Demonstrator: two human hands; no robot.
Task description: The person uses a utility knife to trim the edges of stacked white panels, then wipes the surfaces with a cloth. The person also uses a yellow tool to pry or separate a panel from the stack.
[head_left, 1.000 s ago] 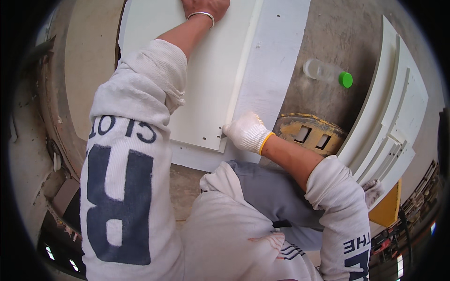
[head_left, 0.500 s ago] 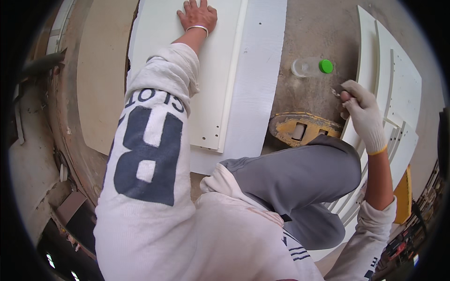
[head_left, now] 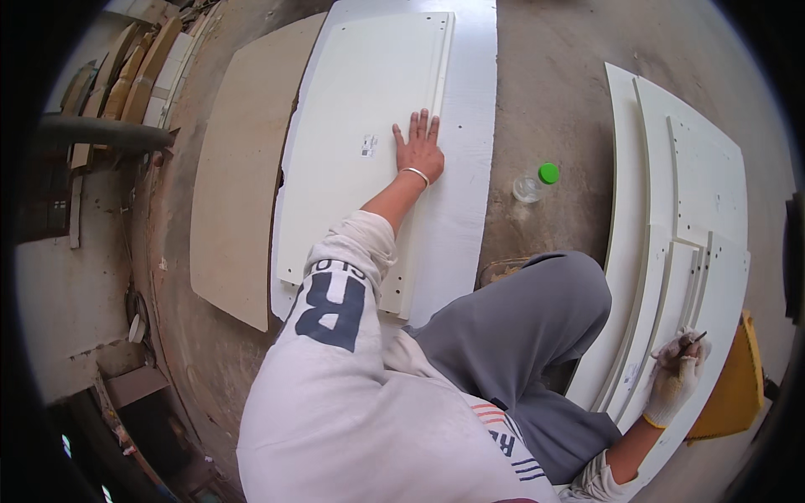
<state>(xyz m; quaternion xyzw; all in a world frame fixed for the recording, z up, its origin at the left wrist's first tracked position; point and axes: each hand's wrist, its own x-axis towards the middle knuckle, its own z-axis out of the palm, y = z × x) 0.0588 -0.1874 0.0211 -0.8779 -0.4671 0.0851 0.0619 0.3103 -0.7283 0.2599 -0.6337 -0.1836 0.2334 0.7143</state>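
Note:
My bare left hand (head_left: 420, 156), a pale bangle at its wrist, lies flat with fingers spread on a white board (head_left: 356, 109). Under its palm is the board's right side, close to a raised strip. Small holes show near the board's corners, and a label (head_left: 369, 146) sits left of the hand. My right hand (head_left: 676, 370), in a whitish work glove, is closed over the stacked white panels (head_left: 629, 226) at the right. From its curled fingers sticks a thin dark rod-like piece (head_left: 699, 337), too small to name; the rest of it is hidden.
A clear jar (head_left: 527, 189) with a green lid stands on the floor between the boards. A beige board (head_left: 243, 168) lies to the left. My bent knee (head_left: 579, 281) partly covers a worn yellow part (head_left: 501, 270). Yellow metal (head_left: 734, 386) shows beyond the panels.
The view has shifted, showing more of the boards. My left hand stays flat on the board, now near its right side. My right hand has moved from beside the jar back over the panel stack.

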